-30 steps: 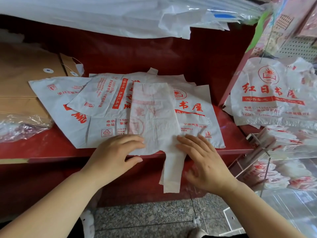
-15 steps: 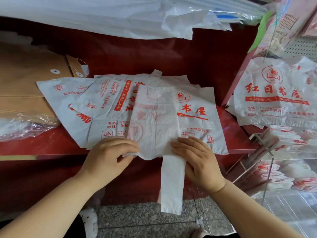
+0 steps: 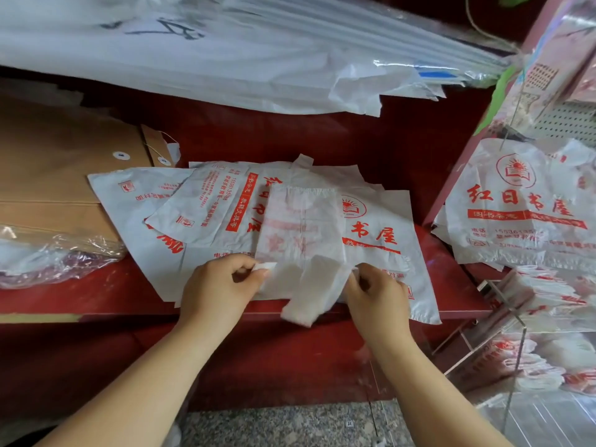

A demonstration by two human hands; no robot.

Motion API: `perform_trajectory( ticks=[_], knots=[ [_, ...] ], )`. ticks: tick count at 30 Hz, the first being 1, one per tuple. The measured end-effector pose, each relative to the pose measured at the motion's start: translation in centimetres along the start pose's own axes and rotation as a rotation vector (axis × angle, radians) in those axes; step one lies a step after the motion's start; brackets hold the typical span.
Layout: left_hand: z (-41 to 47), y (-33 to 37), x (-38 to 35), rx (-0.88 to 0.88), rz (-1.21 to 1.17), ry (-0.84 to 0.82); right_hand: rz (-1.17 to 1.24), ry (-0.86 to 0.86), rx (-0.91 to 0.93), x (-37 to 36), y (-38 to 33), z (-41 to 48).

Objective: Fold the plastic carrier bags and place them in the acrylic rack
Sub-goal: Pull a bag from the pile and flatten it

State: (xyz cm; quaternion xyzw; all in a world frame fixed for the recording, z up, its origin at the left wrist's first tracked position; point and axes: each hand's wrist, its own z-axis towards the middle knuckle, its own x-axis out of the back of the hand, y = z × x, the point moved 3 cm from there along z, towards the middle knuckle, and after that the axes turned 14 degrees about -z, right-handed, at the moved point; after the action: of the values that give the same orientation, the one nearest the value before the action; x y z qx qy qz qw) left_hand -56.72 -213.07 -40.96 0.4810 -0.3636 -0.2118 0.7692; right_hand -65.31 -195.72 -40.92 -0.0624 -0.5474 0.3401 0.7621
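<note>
A white carrier bag folded into a narrow strip (image 3: 300,227) lies printed side down on a spread of flat white bags with red print (image 3: 219,201) on the red counter (image 3: 80,295). My left hand (image 3: 219,285) pinches the strip's near left corner. My right hand (image 3: 374,295) pinches its near right corner. The bag's handles are doubled up at the counter's edge between my hands. The clear acrylic rack (image 3: 516,343) stands low at the right with several folded bags in its tiers.
Brown envelopes (image 3: 64,175) and a clear plastic packet (image 3: 48,253) lie at the left. Large white sheets (image 3: 225,53) hang over the counter from above. More printed bags (image 3: 522,208) hang at the right. A grey stone floor shows below.
Both hands went from lying flat on the strip to pinching its near corners. The handles that hung over the counter's edge have been lifted and folded up toward the strip.
</note>
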Motion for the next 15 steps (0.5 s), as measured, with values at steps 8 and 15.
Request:
perform_trajectory(
  ticks=[8,15],
  knots=[
    [0.7,0.1,-0.3,-0.027,0.169,-0.016,-0.188,-0.165,-0.155,-0.3,-0.2,1.8],
    [0.7,-0.3,0.0,-0.078,0.109,-0.14,-0.213,-0.094,-0.046,-0.5,0.2,1.1]
  ],
)
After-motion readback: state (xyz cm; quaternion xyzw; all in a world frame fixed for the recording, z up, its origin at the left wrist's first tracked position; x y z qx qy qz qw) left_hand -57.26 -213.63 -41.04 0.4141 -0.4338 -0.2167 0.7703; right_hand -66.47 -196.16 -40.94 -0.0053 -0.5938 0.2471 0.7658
